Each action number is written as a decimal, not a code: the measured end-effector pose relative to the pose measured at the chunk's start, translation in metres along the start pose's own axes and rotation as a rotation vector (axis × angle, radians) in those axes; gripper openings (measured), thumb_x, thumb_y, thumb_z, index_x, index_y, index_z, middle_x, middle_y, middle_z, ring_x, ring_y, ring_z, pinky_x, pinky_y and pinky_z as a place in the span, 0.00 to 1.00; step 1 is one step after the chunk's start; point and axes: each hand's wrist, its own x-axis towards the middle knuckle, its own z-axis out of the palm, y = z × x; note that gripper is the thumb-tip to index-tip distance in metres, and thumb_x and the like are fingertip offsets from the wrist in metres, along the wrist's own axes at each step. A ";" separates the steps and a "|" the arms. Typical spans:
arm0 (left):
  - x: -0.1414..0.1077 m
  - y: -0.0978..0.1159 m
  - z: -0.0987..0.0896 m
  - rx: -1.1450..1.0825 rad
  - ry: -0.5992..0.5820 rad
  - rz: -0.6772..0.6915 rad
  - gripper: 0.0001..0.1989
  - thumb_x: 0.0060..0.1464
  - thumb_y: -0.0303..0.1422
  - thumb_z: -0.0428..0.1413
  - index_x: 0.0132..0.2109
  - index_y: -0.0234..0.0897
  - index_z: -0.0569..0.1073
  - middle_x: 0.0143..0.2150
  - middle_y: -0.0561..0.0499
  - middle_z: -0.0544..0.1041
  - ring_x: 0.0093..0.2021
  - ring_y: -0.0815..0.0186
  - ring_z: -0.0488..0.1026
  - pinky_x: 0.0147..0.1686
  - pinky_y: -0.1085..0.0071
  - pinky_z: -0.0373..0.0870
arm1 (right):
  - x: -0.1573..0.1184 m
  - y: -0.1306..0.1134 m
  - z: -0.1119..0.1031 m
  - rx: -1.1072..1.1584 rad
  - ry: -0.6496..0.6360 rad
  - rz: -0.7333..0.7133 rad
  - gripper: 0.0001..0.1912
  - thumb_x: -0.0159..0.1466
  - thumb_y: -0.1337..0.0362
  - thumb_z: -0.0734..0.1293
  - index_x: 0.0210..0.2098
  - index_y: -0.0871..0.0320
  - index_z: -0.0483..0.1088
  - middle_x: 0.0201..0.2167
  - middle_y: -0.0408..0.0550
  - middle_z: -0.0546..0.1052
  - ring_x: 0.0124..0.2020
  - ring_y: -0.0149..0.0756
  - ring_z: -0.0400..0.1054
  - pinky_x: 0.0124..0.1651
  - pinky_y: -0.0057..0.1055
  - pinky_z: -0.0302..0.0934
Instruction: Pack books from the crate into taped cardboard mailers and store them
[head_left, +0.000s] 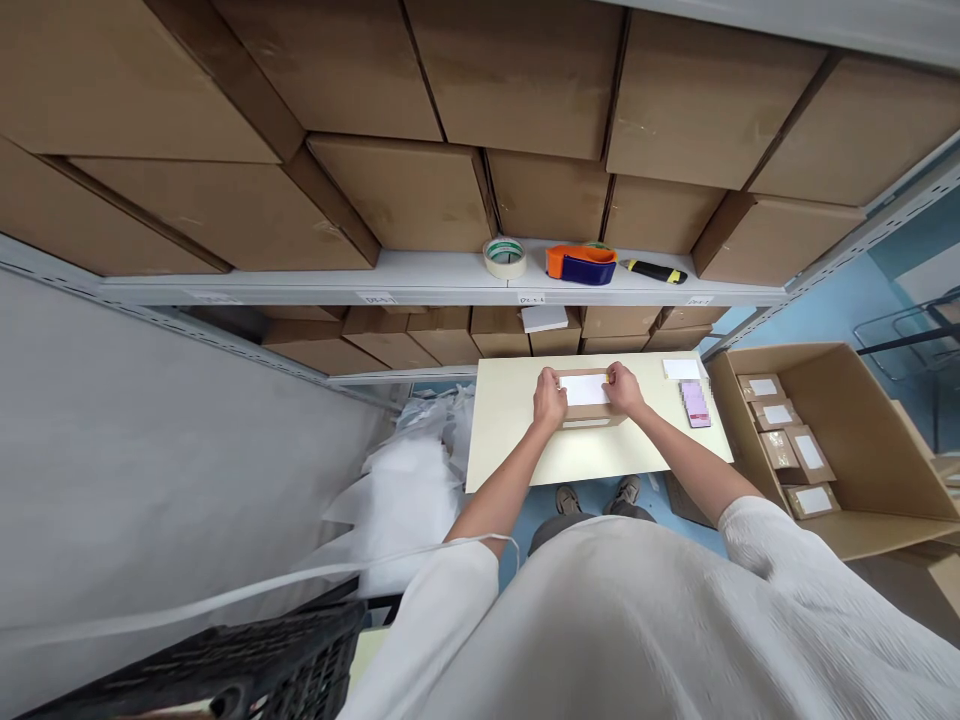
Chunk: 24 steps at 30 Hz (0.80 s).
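A small cardboard box (600, 412) stands on the cream table (506, 440) in front of me. Across its top lies a blank white label (585, 390). My left hand (550, 400) is closed at the label's left end, fingers curled against the box. At the opposite end my right hand (623, 388) pinches the label's edge between thumb and fingers. A second white strip shows on the box's near side. To the right on the table are a phone (695, 405) with a lit screen and white paper (681, 369).
Above the table, a shelf (442, 275) bears a tape roll (505, 258), an orange and blue tape dispenser (581, 264), a utility knife (656, 271) and stacked cartons (405, 195). Right stands an open carton (885, 440) with several labelled boxes; left, white plastic wrapping (409, 490) and a black crate (300, 660).
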 end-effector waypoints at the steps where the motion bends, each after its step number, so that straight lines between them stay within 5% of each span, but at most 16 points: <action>1: 0.000 0.000 0.000 0.020 -0.007 0.014 0.17 0.59 0.18 0.57 0.48 0.45 0.65 0.48 0.50 0.73 0.46 0.60 0.76 0.48 0.63 0.70 | -0.001 0.000 0.001 -0.024 -0.002 -0.011 0.14 0.60 0.72 0.64 0.44 0.53 0.67 0.38 0.46 0.75 0.39 0.42 0.69 0.42 0.35 0.62; 8: -0.003 0.007 -0.008 0.289 -0.110 0.084 0.13 0.64 0.23 0.55 0.52 0.42 0.70 0.55 0.41 0.74 0.53 0.50 0.75 0.56 0.53 0.71 | -0.009 -0.003 -0.001 -0.174 -0.019 0.000 0.09 0.66 0.68 0.64 0.45 0.54 0.70 0.47 0.53 0.75 0.40 0.44 0.67 0.43 0.38 0.63; 13: -0.013 0.009 -0.019 0.393 -0.237 0.319 0.23 0.62 0.21 0.51 0.61 0.42 0.75 0.66 0.37 0.74 0.70 0.46 0.67 0.69 0.48 0.62 | -0.028 -0.006 -0.001 -0.331 -0.054 -0.273 0.17 0.74 0.64 0.60 0.57 0.58 0.75 0.59 0.63 0.75 0.60 0.55 0.66 0.61 0.48 0.61; 18: -0.021 0.001 -0.021 0.421 -0.411 0.471 0.30 0.68 0.28 0.47 0.75 0.41 0.66 0.77 0.41 0.66 0.80 0.51 0.55 0.79 0.47 0.44 | -0.048 0.003 0.012 -0.376 -0.210 -0.486 0.37 0.77 0.48 0.57 0.78 0.61 0.56 0.79 0.62 0.57 0.81 0.56 0.44 0.79 0.55 0.40; 24: -0.024 -0.007 -0.022 0.486 -0.425 0.417 0.33 0.71 0.36 0.47 0.80 0.42 0.59 0.81 0.44 0.59 0.83 0.52 0.48 0.81 0.46 0.34 | -0.052 0.014 0.021 -0.407 -0.247 -0.464 0.45 0.76 0.42 0.57 0.82 0.62 0.45 0.83 0.61 0.47 0.84 0.54 0.36 0.82 0.56 0.30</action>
